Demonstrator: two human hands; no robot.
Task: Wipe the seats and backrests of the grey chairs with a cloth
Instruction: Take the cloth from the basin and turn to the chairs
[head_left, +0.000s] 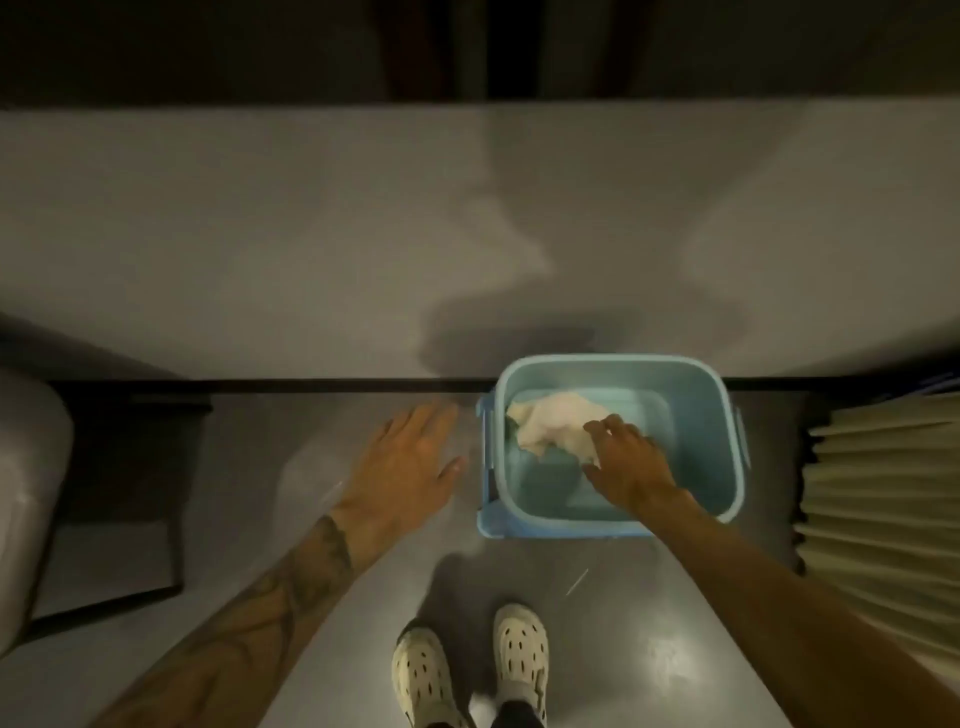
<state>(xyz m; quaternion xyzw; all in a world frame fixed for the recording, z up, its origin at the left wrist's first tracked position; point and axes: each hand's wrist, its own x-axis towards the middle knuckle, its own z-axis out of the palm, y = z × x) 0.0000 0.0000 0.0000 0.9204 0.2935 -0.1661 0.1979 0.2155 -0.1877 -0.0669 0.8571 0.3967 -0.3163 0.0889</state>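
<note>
Grey floor (649, 623): blue bucket (545, 525), 2 cream shoes (522, 660).

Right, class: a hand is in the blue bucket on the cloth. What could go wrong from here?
1. The cloth lies in the bucket, which seems to hold water; lifted unwrung by the right hand, it may drip on the shiny floor near the shoes, a slip risk.
2. The left hand hovers off the bucket, so a hard tug could shift or tip it.
</note>
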